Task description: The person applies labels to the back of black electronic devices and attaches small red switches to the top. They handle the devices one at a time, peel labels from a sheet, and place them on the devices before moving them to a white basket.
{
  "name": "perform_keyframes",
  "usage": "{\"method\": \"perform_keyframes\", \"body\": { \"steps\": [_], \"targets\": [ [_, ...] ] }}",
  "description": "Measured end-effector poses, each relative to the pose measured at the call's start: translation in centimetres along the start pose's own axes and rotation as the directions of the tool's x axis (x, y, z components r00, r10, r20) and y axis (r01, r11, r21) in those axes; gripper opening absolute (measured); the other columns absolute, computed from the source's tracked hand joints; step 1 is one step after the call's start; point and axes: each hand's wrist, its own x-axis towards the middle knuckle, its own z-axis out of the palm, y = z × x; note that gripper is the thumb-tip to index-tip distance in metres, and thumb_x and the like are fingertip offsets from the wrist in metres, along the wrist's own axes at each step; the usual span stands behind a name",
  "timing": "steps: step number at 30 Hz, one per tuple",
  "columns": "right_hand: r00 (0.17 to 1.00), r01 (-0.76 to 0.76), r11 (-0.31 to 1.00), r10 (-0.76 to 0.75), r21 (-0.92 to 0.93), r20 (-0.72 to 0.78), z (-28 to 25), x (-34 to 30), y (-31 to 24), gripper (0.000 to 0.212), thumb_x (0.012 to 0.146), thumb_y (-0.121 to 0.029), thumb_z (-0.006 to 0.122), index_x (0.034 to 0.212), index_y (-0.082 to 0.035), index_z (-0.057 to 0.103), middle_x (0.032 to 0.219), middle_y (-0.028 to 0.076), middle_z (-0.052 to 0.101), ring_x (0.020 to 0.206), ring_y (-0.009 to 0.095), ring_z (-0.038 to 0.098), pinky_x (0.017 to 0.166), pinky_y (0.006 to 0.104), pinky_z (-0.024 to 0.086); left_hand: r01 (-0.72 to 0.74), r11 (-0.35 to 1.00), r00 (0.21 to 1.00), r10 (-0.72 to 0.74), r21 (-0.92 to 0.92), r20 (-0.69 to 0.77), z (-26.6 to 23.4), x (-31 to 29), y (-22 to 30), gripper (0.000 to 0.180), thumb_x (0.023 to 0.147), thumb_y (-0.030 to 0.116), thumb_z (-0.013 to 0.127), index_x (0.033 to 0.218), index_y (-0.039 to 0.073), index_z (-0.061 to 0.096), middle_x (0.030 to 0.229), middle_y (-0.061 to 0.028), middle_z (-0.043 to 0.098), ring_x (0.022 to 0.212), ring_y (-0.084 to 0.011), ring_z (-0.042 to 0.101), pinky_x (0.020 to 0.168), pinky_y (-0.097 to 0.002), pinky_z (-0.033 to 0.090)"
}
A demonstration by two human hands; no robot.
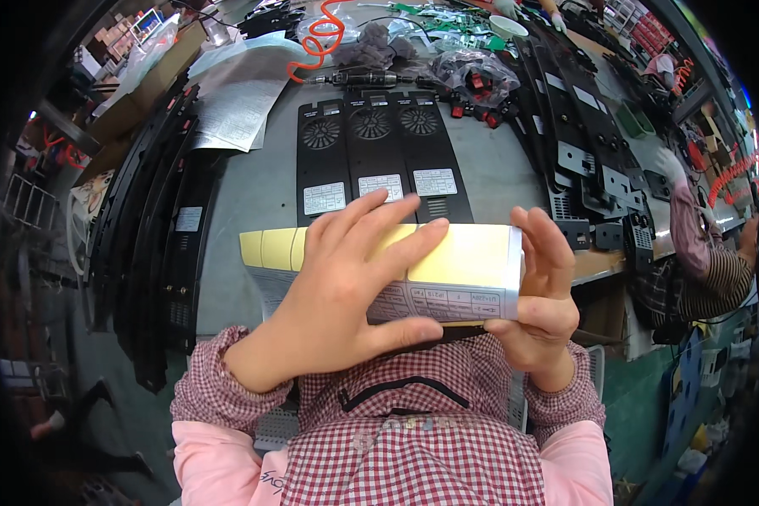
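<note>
"What's nearest on your feed?"

"I'm looking down past a checked apron point(413, 455) at two hands with the label sheet point(468, 253) between them, close in front of the body. The right hand point(548, 295) grips the sheet's right end, thumb at the lower corner, which I'd guess steadies it."

"And the left?"

"The left hand point(341, 291) lies across the front, fingers spread, thumb apart. I can't tell how hard it presses, but it seems set that way to flatten the curling sheet. Yellow backing shows above, printed cells below."

"Beyond that?"

"Three black panels point(375, 152) lie side by side on the tabletop point(489, 160), pale labels toward me, round grilles farther off. Laid like that, each face is probably easy to get at. Left of them I see a stack of dark panels point(156, 253); to the right, another pile point(557, 110) overlaps, likely to save room."

"Far side?"

"A power screwdriver point(363, 78) lies crosswise behind the three, perhaps so it's handy without covering them. The orange coiled hose point(319, 46) loops above it, and to the right a clear bag point(476, 76) seems to corral small red-and-black parts."
</note>
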Motion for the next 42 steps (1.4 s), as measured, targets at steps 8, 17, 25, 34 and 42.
{"method": "perform_keyframes", "body": {
  "steps": [8, 17, 25, 34, 42],
  "targets": [
    [0.998, -0.032, 0.998, 0.029, -0.058, -0.049, 0.2, 0.3, -0.5, 0.020, 0.079, -0.009, 0.081, 0.090, -0.014, 0.065, 0.153, 0.029, 0.033, 0.138, 0.045, 0.042, 0.106, 0.0467, 0.042, 0.027, 0.992, 0.995, -0.016, -0.122, 0.095, 0.4, -0.2, -0.1, 0.060, 0.082, 0.026, 0.076, 0.138, 0.013, 0.057, 0.133, -0.0101, 0.061, 0.124, -0.0277, 0.057, 0.112, -0.0546, 0.029],
    [0.998, -0.061, 0.986, 0.055, -0.155, -0.043, -0.2, 0.9, -0.8, 0.026, 0.074, -0.015, 0.087, 0.089, -0.008, 0.067, 0.148, 0.028, 0.040, 0.131, 0.041, 0.050, 0.103, 0.0450, 0.046, -0.058, 0.992, 0.997, 0.064, -0.112, 0.044, 0.6, 0.2, -0.1, 0.042, 0.086, 0.016, 0.072, 0.127, 0.012, 0.065, 0.120, -0.0058, 0.069, 0.109, -0.0223, 0.066, 0.105, -0.0477, 0.040],
    [0.976, -0.067, 0.955, 0.123, -0.290, 0.179, -0.2, 6.1, -4.1, 0.038, 0.071, -0.031, 0.087, 0.092, -0.005, 0.069, 0.102, 0.011, 0.066, 0.097, 0.028, 0.065, 0.085, 0.0366, 0.049, -0.128, 0.992, 0.991, 0.128, -0.022, 0.046, -0.5, 1.1, 0.1, 0.032, 0.083, 0.017, 0.074, 0.115, 0.011, 0.070, 0.107, -0.0046, 0.073, 0.101, -0.0212, 0.069, 0.101, -0.0480, 0.044],
    [0.996, -0.025, 0.903, 0.058, -0.430, 0.065, -2.9, 5.9, -4.1, 0.020, 0.089, -0.017, 0.072, 0.080, 0.000, 0.066, 0.071, 0.006, 0.064, 0.058, 0.018, 0.055, 0.054, 0.0308, 0.041, -0.127, 0.992, 0.981, 0.124, 0.009, 0.151, -3.6, -1.6, -3.4, 0.017, 0.083, 0.017, 0.073, 0.096, 0.006, 0.072, 0.101, -0.0085, 0.074, 0.108, -0.0236, 0.068, 0.108, -0.0535, 0.040],
    [0.930, -0.368, 0.857, 0.339, -0.360, -0.142, -5.0, 4.5, -2.9, 0.036, 0.101, -0.027, 0.061, 0.082, 0.004, 0.064, 0.070, 0.002, 0.060, 0.062, 0.007, 0.050, 0.055, 0.0222, 0.036, 0.129, 0.985, 0.966, -0.099, -0.112, 0.240, -8.1, -7.6, -7.2, 0.021, 0.089, 0.019, 0.067, 0.091, -0.001, 0.072, 0.098, -0.0132, 0.075, 0.097, -0.0284, 0.071, 0.110, -0.0536, 0.037]
  ]
}}
